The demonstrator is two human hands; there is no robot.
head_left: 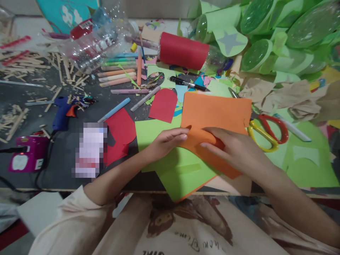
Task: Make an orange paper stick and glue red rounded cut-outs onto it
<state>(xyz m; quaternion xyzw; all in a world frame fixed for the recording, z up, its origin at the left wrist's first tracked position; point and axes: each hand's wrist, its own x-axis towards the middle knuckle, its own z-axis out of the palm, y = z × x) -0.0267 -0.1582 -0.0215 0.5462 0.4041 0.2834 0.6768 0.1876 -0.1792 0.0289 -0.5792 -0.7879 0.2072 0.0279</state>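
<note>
On the littered dark table (62, 154), beside scissors (263, 121), left hand (168, 140) and right hand (231, 144) hold curled orange paper (198, 136), grips half-closed.

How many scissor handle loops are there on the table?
2. The yellow loop is near the right hand, and the red loop is just beyond it, farther right. More could be hidden in the clutter.

Now the scene is being taken in by one camera on the wearer's head, pitched forward and down over the table (63, 152). The shirt (170, 226) is caught close at six o'clock, the left hand (168, 141) is framed near dial centre, the right hand (228, 143) toward three, and a grey surface (164, 9) is picked up farther off at twelve.
</note>
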